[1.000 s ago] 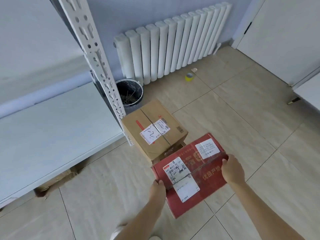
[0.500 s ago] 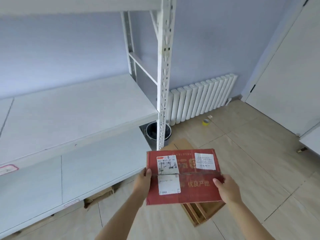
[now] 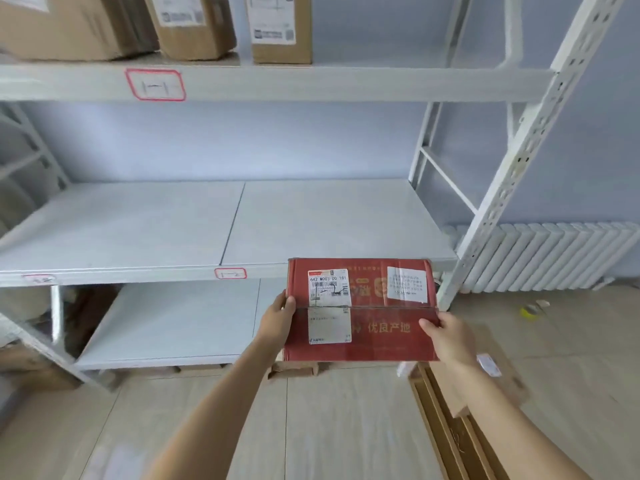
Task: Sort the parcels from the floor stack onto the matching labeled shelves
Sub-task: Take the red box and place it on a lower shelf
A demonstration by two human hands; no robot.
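A flat red parcel [image 3: 377, 337] with two white shipping labels is held level in front of the white shelf rack. My left hand [image 3: 277, 322] grips its left edge and my right hand [image 3: 446, 336] grips its right edge. The parcel's far edge is at the front lip of the middle shelf [image 3: 311, 220], near that shelf's red-bordered label [image 3: 230, 273]. The upper shelf [image 3: 311, 83] carries another red-bordered label [image 3: 156, 85] and three brown parcels [image 3: 280, 27]. Brown parcels [image 3: 485, 393] remain on the floor under my right arm.
A white slotted rack upright [image 3: 502, 188] stands just right of the parcel. A white radiator [image 3: 554, 258] lines the wall to the right. A yellow tape roll [image 3: 530, 310] lies on the tiled floor. The bottom shelf [image 3: 180, 323] is below left.
The red parcel has been lifted from the floor stack up to the middle shelf's front edge, both hands still gripping it. My view has swung up and left to face the rack.
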